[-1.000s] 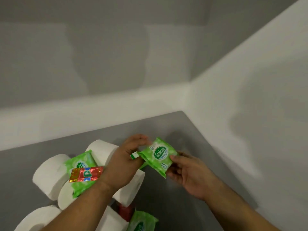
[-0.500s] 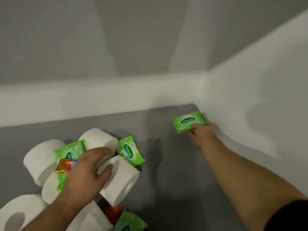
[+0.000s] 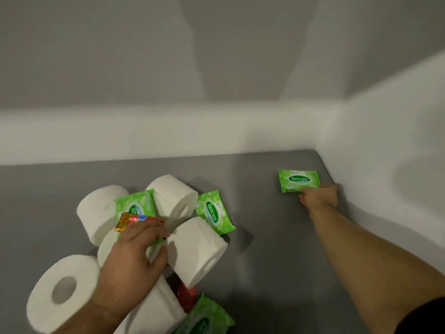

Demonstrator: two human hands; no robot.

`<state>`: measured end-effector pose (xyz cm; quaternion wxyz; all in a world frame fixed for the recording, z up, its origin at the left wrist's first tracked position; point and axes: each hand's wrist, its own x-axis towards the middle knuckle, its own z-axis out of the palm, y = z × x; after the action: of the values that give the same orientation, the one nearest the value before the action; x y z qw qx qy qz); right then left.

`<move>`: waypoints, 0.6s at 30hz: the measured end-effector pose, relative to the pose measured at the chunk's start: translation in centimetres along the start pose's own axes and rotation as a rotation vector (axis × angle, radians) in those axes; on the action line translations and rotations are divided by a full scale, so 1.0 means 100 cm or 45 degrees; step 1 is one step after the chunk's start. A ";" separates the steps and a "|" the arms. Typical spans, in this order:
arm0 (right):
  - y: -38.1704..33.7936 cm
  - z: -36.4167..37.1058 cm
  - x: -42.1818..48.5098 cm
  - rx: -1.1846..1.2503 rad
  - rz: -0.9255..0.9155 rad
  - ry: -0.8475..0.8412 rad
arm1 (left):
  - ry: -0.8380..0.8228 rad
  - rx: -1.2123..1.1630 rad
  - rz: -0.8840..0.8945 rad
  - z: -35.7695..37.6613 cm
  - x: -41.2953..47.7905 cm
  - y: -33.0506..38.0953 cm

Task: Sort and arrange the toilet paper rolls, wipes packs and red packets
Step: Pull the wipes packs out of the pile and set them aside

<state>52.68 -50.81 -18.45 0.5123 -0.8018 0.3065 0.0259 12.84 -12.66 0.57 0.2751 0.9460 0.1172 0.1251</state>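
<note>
Several white toilet paper rolls point(image 3: 199, 249) lie heaped at the lower left of the grey surface point(image 3: 265, 237). Green wipes packs point(image 3: 213, 212) are wedged among them, another point(image 3: 204, 319) at the bottom edge. A shiny red packet point(image 3: 131, 219) rests on top of the heap, and a second red packet point(image 3: 186, 297) shows between rolls. My left hand point(image 3: 130, 256) lies on the heap, fingertips over the top packet's right end, thumb against a roll; its grip is unclear. My right hand point(image 3: 319, 196) pinches the near edge of one wipes pack point(image 3: 298, 179) lying flat near the right wall.
White walls point(image 3: 168, 133) close the surface at the back and on the right point(image 3: 385, 165), meeting in a corner just beyond the single pack. Bare grey surface lies between the heap and my right arm.
My right hand has set the wipes pack flat close to the corner. My left hand slid from the roll up onto the red packet. The view has swung left.
</note>
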 end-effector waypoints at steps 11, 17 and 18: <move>-0.064 0.002 -0.278 0.208 -0.318 -0.325 | 0.134 -0.071 -0.182 -0.032 -0.008 -0.046; -0.069 0.011 -0.397 0.118 -0.500 -0.501 | 0.100 -0.087 -0.295 -0.058 0.009 -0.078; -0.068 0.012 -0.415 0.111 -0.509 -0.530 | 0.070 -0.091 -0.332 -0.059 0.015 -0.079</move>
<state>22.86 -28.55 1.26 0.5930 -0.8010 0.0316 0.0753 11.27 -2.80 1.34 0.3192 0.9085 0.2421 0.1183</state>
